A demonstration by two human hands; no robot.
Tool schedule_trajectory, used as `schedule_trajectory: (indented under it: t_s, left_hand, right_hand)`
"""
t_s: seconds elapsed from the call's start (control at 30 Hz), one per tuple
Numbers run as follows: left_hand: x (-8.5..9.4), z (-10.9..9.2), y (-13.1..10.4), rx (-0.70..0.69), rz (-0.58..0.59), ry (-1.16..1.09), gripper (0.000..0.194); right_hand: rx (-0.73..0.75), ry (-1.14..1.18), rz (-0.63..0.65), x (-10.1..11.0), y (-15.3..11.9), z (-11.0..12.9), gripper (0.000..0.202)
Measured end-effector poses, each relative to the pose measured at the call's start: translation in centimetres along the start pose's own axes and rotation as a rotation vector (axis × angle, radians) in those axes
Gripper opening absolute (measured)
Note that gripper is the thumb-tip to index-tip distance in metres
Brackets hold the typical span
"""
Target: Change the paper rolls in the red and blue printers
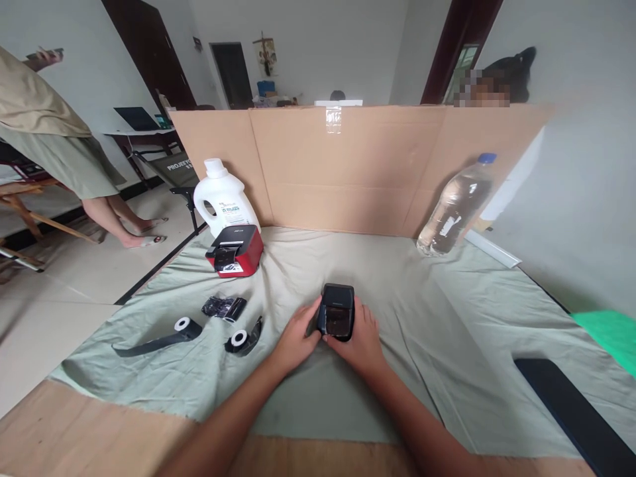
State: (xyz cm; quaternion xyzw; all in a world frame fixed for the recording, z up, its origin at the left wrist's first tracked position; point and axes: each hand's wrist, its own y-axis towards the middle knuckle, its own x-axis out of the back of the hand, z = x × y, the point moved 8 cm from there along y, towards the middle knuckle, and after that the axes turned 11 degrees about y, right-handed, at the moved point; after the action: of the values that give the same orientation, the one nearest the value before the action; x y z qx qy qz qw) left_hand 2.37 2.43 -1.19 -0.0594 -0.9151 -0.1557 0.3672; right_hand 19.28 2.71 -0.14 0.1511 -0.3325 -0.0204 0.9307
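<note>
A small black device [338,313] with a dark glossy panel is held upright between both hands, near the middle of the cloth. My left hand [298,336] grips its left side, and my right hand [362,334] wraps round its right side and lower edge. To the left lie a black roll with a white core [183,326], its strip unrolled, a second such roll [240,340] with a loose end, and a crumpled dark wrapped roll [223,307]. Behind them sits a red and black printer-like device [235,250].
A white jug [226,199] stands at the back left, and a clear bottle with a blue cap [454,209] leans at the back right. A cardboard panel [348,165] spans the rear. One person stands at left; another's head shows behind the panel. A black slab [571,411] lies at right.
</note>
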Motion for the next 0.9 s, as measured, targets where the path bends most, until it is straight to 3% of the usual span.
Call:
schedule_trajectory:
  t_s: [0.33,0.6,0.9]
  left_hand:
    - [-0.2,-0.5,-0.4,-0.088,0.011,0.123,0.087]
    - [0.6,-0.4,-0.7,-0.011,0.031,0.136,0.063]
    - [1.5,-1.1,0.8,-0.008,0.03,0.151,0.045]
  right_hand:
    - [0.132,-0.01,-0.032,-0.2,-0.3,0.8,0.1]
    - [0.148,-0.086,-0.013,0.1,-0.9,1.0,0.105]
    - [0.153,0.078,0.032,0.4,-0.6,1.8,0.089]
